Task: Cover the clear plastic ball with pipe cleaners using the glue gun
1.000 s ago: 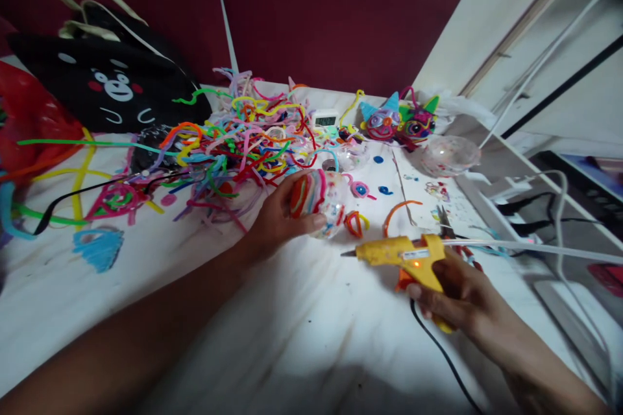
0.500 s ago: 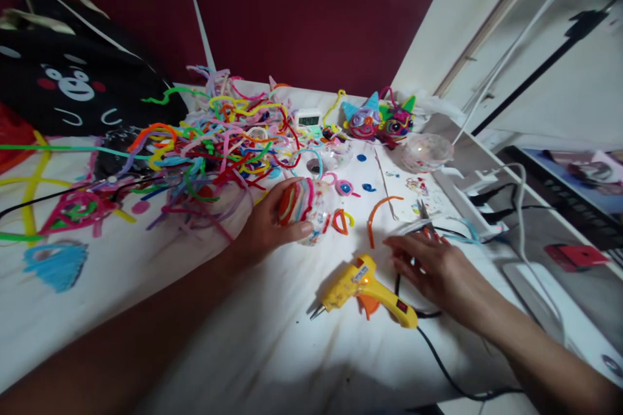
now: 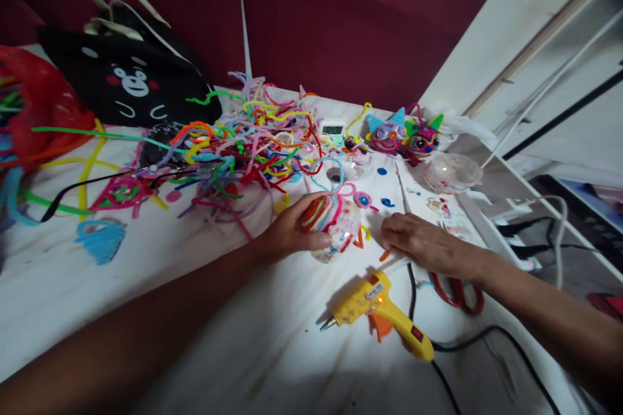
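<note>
My left hand [image 3: 304,227] is wrapped round a clear plastic ball [image 3: 343,240], one side of it covered with bands of coloured pipe cleaner. To its right, my right hand [image 3: 413,240] is closed with fingertips down at the table, on an orange pipe cleaner piece [image 3: 385,255] whose end sticks out below them. Red-handled scissors [image 3: 457,295] lie partly under my right wrist. A yellow glue gun [image 3: 377,305] rests on its side in front of both hands, its small light glowing orange. Bent orange and yellow pieces [image 3: 360,238] lie beside the ball.
A tangled heap of pipe cleaners [image 3: 263,136] spreads behind my left hand. Two decorated cat-eared balls [image 3: 387,133] and a clear bowl-like half [image 3: 452,172] stand at the back right. The glue gun's black cord [image 3: 506,337] runs right. A black bag [image 3: 131,84] leans back left.
My right hand has moved from beside the scissors to the orange pipe cleaner and closed on it. The view has swung left; my left hand still holds the ball.
</note>
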A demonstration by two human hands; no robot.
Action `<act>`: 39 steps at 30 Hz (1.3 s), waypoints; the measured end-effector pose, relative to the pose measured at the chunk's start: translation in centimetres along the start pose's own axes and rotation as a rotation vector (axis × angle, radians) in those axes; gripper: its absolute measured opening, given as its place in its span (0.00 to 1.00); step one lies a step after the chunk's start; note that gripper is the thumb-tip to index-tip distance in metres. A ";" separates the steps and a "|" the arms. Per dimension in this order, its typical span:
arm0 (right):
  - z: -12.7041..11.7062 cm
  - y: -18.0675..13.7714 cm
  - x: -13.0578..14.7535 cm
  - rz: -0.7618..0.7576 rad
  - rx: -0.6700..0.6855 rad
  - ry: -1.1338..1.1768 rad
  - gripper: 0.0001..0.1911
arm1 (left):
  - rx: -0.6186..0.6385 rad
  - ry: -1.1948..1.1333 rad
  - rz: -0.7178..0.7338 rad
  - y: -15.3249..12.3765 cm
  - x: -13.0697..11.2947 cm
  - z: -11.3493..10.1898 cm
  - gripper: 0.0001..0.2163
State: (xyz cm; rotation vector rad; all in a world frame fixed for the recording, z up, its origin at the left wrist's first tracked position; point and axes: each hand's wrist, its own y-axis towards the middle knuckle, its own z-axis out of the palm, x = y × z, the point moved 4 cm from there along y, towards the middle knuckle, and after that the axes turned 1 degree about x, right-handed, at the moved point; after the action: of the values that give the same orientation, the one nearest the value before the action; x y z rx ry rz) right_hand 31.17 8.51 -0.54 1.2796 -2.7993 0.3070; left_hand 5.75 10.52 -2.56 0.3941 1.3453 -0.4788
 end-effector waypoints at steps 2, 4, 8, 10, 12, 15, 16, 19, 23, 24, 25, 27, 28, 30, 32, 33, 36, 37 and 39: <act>-1.0 -0.7 0.2 0.006 -0.016 0.023 0.14 | 0.011 0.002 0.002 0.1 0.1 -0.1 0.44; -2.7 -1.4 0.7 0.059 -0.091 0.138 0.11 | 0.027 0.012 -0.004 0.3 0.2 -0.2 0.45; -6.6 -1.8 3.0 0.112 -0.315 0.352 0.06 | 0.051 0.067 0.015 0.3 0.2 -0.3 0.46; -7.9 -1.3 4.5 0.058 -0.419 0.342 0.08 | 0.069 0.094 0.023 0.3 0.1 -0.2 0.45; -8.5 -0.5 5.7 0.003 -0.499 0.329 0.08 | 0.080 0.114 0.022 0.1 0.0 0.0 0.44; -8.6 0.8 6.7 -0.061 -0.547 0.331 0.06 | 0.085 0.142 0.022 -0.1 -0.2 0.3 0.43; -8.5 1.1 6.9 -0.082 -0.545 0.339 0.06 | 0.082 0.149 0.026 -0.1 -0.2 0.3 0.43; -8.4 1.9 7.5 -0.141 -0.522 0.366 0.04 | 0.075 0.171 0.044 -0.1 0.0 0.4 0.42; -8.3 2.6 7.8 -0.177 -0.492 0.374 0.04 | 0.065 0.196 0.058 0.0 0.1 0.4 0.42; -8.3 2.7 7.9 -0.181 -0.491 0.374 0.04 | 0.065 0.199 0.059 0.0 0.2 0.4 0.43; -8.2 2.7 7.8 -0.182 -0.490 0.372 0.04 | 0.064 0.203 0.060 -0.1 0.2 0.5 0.43; -8.1 2.7 7.8 -0.177 -0.491 0.363 0.04 | 0.068 0.210 0.054 -0.1 0.1 0.5 0.43; -8.0 2.7 7.8 -0.174 -0.491 0.356 0.03 | 0.069 0.216 0.050 -0.1 0.0 0.6 0.43; -7.8 2.7 7.8 -0.167 -0.489 0.343 0.03 | 0.066 0.233 0.046 -0.1 -0.1 0.6 0.44; -7.7 2.7 7.8 -0.166 -0.489 0.328 0.02 | 0.062 0.244 0.043 -0.1 -0.2 0.6 0.44; -7.7 2.8 7.9 -0.165 -0.489 0.318 0.02 | 0.060 0.244 0.042 -0.1 -0.2 0.6 0.43; -7.7 3.0 8.0 -0.167 -0.497 0.281 0.03 | 0.063 0.242 0.034 -0.2 -0.3 0.7 0.42; -7.7 3.1 8.1 -0.168 -0.502 0.269 0.03 | 0.064 0.245 0.031 -0.2 -0.2 0.7 0.42; -7.6 3.2 8.2 -0.172 -0.510 0.247 0.03 | 0.061 0.251 0.023 -0.3 -0.2 0.7 0.41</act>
State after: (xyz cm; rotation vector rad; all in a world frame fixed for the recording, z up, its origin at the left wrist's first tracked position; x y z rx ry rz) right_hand 23.06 5.94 7.48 1.2393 -2.3262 -0.2300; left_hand 6.12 9.95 -2.21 0.5325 1.5689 -0.4630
